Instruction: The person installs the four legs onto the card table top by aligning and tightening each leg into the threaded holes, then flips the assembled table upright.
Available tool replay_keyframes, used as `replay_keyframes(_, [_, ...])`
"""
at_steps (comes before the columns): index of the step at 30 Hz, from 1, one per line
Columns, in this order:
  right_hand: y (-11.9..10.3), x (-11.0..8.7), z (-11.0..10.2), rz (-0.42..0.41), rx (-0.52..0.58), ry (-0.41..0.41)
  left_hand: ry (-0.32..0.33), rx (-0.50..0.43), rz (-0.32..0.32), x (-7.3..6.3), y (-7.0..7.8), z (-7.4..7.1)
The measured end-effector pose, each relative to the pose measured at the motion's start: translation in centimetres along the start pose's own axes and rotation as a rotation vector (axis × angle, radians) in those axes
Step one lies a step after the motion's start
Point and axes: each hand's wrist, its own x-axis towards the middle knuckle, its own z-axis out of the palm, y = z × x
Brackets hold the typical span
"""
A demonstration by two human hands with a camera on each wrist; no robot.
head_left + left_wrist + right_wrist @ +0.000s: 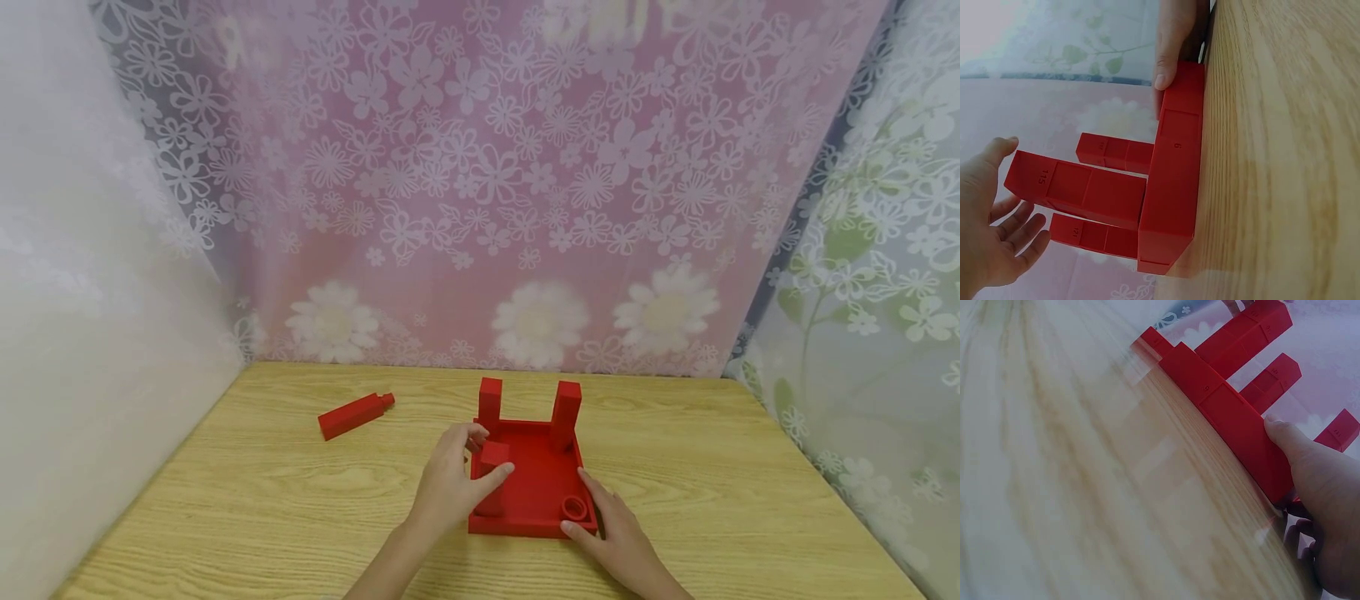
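While only head view shows ring [564, 508], left hand [448, 482] relaxed, right hand [622, 537] grips tray [536, 479].

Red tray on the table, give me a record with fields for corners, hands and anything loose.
Tray: red, on the table
Far corners: left post and right post, both upright
Near left corner: near post, upright
Near right corner: ring, no post
Left hand: around near post, contact unclear
Right hand: gripping tray's near right corner
Loose: fourth post, lying left of tray
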Motion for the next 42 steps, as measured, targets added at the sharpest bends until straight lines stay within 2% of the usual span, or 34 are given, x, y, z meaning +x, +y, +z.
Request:
replay_keyframes(5, [-0.07,-0.02,-0.04,-0.001,-0.006,0.003,0.023,-0.012,-0.044,0.0,0.08,-0.02])
replay_keyframes(14, [0.0,-0.08,-0.08,-0.006,-0.002,0.002,-0.021,0.002,0.026,0.08,-0.04,-0.11])
replay_keyframes(22, [0.02,-0.13,-0.07,-0.004,-0.012,0.002,-0.04,-0.021,0.031,-0.06,0.07,-0.26])
replay_keyframes(31, [0.1,-0.06,0.02,-0.008,-0.012,0.006,-0.04,0.044,0.042,-0.05,0.16,-0.1])
replay_keyframes(42, [0.07,-0.09,-0.05,-0.018,-0.012,0.015,-0.017,0.052,0.056,-0.08,0.02,0.11])
